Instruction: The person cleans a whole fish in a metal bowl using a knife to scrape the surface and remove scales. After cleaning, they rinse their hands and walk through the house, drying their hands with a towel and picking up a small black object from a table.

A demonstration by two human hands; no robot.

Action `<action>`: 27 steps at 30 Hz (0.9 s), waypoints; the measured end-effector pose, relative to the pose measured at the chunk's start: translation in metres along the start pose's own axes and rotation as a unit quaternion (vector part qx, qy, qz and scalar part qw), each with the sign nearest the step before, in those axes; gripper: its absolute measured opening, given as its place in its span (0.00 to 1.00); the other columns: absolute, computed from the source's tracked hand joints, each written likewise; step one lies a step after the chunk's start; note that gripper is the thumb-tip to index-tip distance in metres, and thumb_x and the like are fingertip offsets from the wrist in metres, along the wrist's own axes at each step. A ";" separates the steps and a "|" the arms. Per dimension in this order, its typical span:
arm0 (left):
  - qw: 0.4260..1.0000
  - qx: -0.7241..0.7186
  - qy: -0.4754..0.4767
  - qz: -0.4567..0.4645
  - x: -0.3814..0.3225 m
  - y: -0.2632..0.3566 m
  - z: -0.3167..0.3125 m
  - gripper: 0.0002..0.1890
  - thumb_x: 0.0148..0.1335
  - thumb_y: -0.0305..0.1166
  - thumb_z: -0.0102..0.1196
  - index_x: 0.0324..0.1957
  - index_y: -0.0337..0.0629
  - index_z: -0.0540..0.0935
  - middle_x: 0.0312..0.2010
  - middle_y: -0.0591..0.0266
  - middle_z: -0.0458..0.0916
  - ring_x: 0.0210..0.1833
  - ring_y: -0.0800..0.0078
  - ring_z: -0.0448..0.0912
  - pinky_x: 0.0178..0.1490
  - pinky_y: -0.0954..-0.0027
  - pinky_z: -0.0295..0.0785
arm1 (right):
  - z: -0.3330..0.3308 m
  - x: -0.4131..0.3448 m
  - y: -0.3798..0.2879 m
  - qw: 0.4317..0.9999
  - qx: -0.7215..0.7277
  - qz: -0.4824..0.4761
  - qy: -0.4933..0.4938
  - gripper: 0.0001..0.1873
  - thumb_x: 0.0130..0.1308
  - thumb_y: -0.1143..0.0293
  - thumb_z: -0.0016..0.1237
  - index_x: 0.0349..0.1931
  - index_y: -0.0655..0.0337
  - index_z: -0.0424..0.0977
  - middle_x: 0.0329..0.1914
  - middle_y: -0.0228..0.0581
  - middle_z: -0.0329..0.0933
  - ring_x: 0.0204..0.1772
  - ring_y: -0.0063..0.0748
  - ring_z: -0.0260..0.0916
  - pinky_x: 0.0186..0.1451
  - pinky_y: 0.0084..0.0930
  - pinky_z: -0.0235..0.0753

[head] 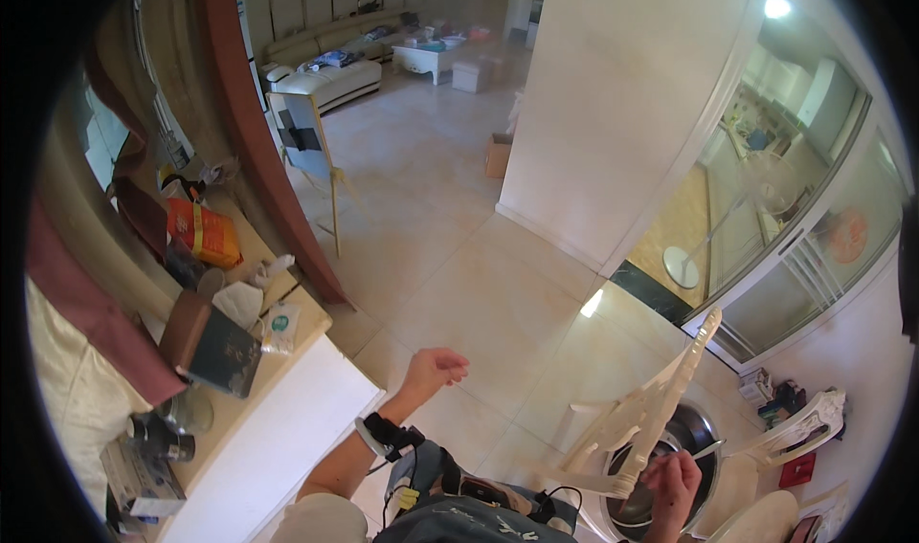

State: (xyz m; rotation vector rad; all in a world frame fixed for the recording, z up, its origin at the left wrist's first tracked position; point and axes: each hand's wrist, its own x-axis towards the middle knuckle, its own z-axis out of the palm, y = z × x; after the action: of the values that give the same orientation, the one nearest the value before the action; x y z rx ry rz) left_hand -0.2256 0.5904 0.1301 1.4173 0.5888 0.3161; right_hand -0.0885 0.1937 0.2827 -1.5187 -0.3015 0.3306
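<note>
My left hand (439,368) hangs over the tiled floor with its fingers loosely curled and nothing visible in them; a black device is strapped at the wrist. On the right, my right hand (673,473) grips a thin pale utensil (707,450), its kind unclear, whose end sticks out beyond the fingers. Beneath that hand is a large stainless steel basin (698,421) with a smaller metal vessel inside, partly hidden by the hand. The carved cream back of a chair (657,428) rises beside the basin.
A cream-topped cabinet (309,320) on the left bears a dark box (221,349), packets and a glass jar (188,412). An easel (305,137) stands beyond. A wall (610,112) and a sliding glass door (804,256) are on the right, with a fan (764,184) behind the glass.
</note>
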 end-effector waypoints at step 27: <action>0.991 0.076 -0.076 0.085 0.336 0.147 0.135 0.11 0.52 0.22 0.62 0.25 0.40 0.70 0.27 0.60 0.80 0.25 0.78 0.77 0.25 0.76 0.75 | 0.084 0.447 0.066 1.000 -0.004 -0.014 0.001 0.12 0.63 0.64 0.45 0.31 0.64 0.77 0.20 0.31 0.75 0.24 0.17 0.64 0.27 0.18 0.62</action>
State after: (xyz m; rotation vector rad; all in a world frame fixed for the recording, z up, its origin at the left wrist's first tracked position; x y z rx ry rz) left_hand 0.1455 0.6811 0.2152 1.6267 0.3743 0.3008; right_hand 0.2878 0.4486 0.2138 -1.5214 -0.3232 0.3051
